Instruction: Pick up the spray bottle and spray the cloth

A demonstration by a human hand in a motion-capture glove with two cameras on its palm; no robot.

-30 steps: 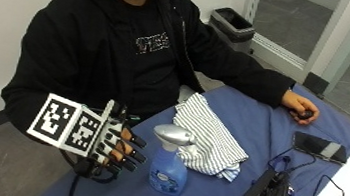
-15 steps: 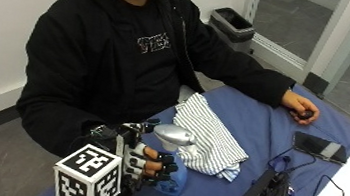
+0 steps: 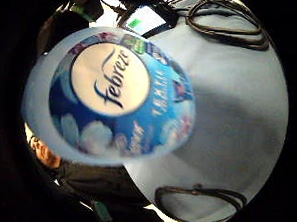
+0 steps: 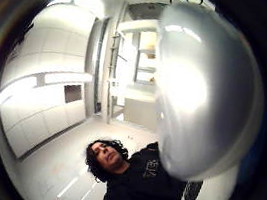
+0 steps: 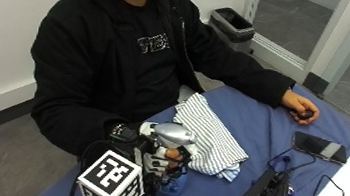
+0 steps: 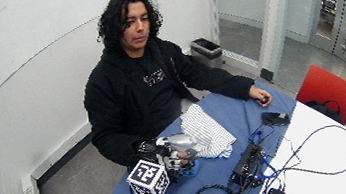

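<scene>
Bottle (image 5: pixel 172 150), one only, stands upright on the blue table (image 5: pixel 259 123), at the near end and just beside the cloth (image 5: pixel 210 137). The right hand (image 5: pixel 155 153) grasps it: the gloved fingers are curled around the neck, under the silver spray head. In the palm views the bottle's blue label (image 3: pixel 120 92) and its silver head (image 4: pixel 200 90) are very close to the palm. There is one cloth, white with thin stripes, lying crumpled on the table between the bottle and the person. The bare left hand (image 5: pixel 300 107) rests at the far side of the table, with its fingers closed around one small dark object. One phone (image 5: pixel 320 147) lies flat near that hand. Black cables (image 6: pixel 314 151) lie on the table beside the blue part.
</scene>
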